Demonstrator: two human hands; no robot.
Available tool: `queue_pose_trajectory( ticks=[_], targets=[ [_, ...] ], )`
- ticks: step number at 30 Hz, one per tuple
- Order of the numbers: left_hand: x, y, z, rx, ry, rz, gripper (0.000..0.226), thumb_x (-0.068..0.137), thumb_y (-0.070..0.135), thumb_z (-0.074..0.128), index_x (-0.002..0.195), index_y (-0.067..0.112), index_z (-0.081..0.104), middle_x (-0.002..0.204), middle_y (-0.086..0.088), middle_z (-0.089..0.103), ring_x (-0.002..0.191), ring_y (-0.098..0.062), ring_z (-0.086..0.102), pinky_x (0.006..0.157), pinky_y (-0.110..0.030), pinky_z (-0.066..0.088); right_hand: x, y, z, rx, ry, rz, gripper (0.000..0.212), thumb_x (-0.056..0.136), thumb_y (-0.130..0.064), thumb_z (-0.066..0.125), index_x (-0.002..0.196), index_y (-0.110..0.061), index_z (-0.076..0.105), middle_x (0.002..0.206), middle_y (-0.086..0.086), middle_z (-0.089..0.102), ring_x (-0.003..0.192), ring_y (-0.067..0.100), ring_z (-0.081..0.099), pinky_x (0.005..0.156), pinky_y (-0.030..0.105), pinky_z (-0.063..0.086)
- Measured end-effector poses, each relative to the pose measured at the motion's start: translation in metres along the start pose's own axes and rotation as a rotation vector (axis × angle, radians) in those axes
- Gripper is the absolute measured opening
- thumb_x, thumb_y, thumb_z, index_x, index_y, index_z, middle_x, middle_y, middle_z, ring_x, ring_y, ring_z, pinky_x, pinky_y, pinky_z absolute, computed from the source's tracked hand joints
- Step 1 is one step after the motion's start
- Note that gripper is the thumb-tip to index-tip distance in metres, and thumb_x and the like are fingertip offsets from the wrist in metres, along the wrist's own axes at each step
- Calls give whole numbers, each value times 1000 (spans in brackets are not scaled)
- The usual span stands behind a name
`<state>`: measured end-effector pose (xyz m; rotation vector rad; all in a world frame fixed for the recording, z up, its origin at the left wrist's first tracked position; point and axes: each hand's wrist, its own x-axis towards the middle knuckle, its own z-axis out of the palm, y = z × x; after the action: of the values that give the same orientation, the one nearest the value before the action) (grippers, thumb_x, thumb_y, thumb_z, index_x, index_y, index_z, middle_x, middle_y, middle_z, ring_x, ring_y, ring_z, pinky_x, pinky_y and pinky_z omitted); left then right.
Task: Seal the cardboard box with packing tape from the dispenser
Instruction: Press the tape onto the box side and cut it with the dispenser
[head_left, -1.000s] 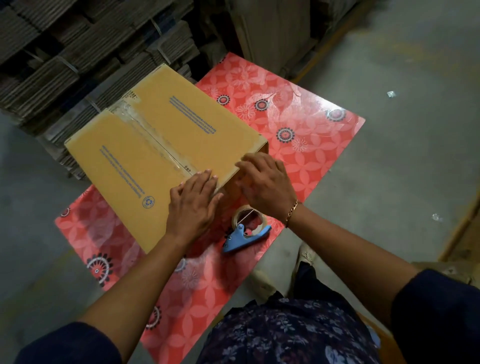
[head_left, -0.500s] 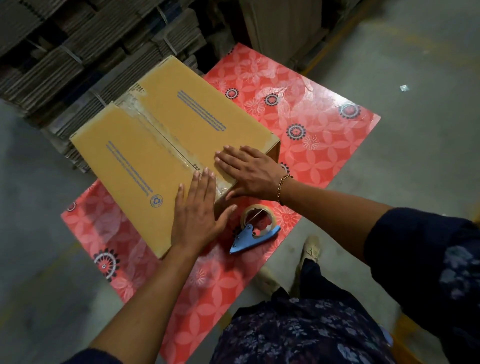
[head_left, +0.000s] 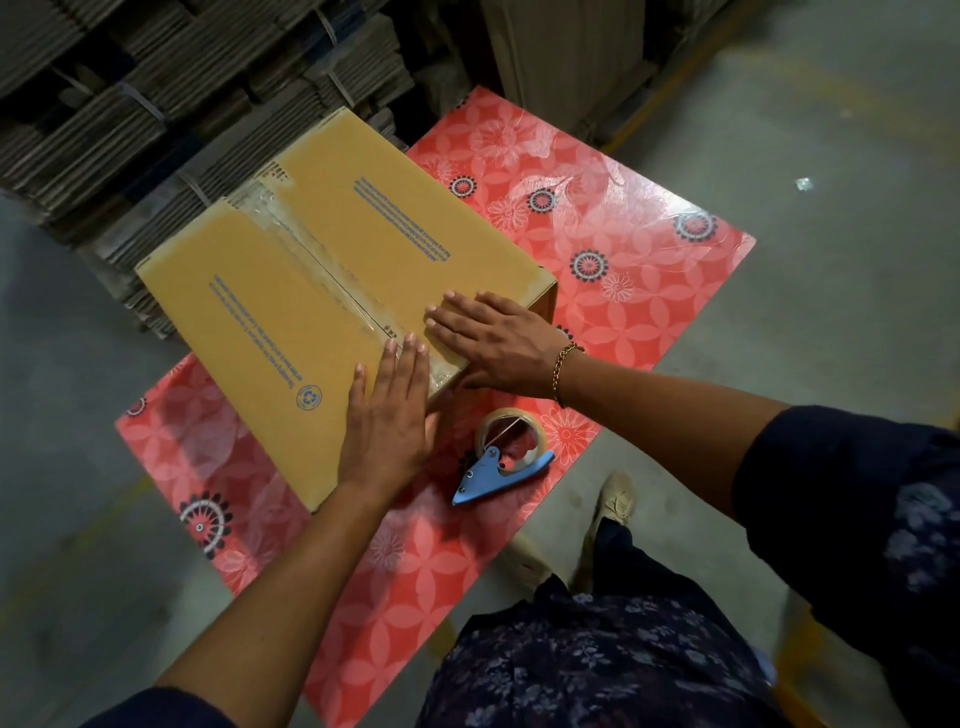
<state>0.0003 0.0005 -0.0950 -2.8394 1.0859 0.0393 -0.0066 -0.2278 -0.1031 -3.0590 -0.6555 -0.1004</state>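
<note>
Far left: stacks of flattened cartons behind, not in play. Cardboard box on red floral table, flaps closed, long side running away from camera. Clear tape strip laid along centre seam from far edge to near edge; looks fully applied on top, some glare and wrinkles at far end. Left hand flat, fingers together and extended, palm pressing near end of strip; gripping nothing. Right hand likewise flat and spread on near corner of box top, holding nothing. Blue tape dispenser set down on table just beside box, touched by neither hand. Judged: seam taped, smoothing under way; near side overlap hidden, so cannot confirm. Remaining: press-down, possibly other seams.
</note>
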Motion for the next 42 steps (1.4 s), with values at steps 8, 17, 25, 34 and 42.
queue_pose_trajectory(
  ticks=[8, 17, 25, 34, 42],
  targets=[
    [-2, 6, -2, -90, 105, -80, 81, 94, 62, 44, 157, 14, 28, 168, -5, 25, 155, -22, 23, 121, -55, 24, -4, -6, 1, 62, 53, 55, 82, 85, -56, 57, 153, -14, 39, 161, 5, 40, 149, 29, 35, 116, 50, 30],
    [6, 11, 1, -47, 130, -109, 65, 100, 56, 42, 147, 12, 43, 159, -9, 42, 148, -27, 37, 112, -56, 33, 0, -10, 11, 7, 69, 71, 87, 81, -59, 65, 151, -12, 41, 159, 6, 41, 147, 31, 38, 114, 51, 33],
    [5, 7, 4, 36, 113, -66, 65, 99, 51, 40, 149, 10, 37, 161, -13, 37, 149, -32, 34, 110, -59, 33, -2, -8, 4, 16, 35, 39, 79, 85, -35, 64, 155, -14, 35, 164, 6, 33, 150, 31, 32, 117, 50, 29],
    [1, 3, -3, -18, 19, -50, 109, 63, 38, 80, 154, 12, 27, 166, -10, 25, 153, -30, 25, 113, -59, 28, 0, -14, -8, 60, -10, 78, 84, 75, -59, 58, 145, -13, 48, 157, 7, 45, 145, 33, 39, 112, 53, 34],
    [6, 10, -1, 5, 44, -96, 81, 84, 50, 66, 148, 11, 37, 160, -10, 38, 149, -29, 34, 112, -57, 34, 4, -16, -8, 0, -55, 66, 79, 71, -41, 76, 139, -10, 52, 151, 9, 51, 139, 35, 47, 104, 54, 41]
  ],
)
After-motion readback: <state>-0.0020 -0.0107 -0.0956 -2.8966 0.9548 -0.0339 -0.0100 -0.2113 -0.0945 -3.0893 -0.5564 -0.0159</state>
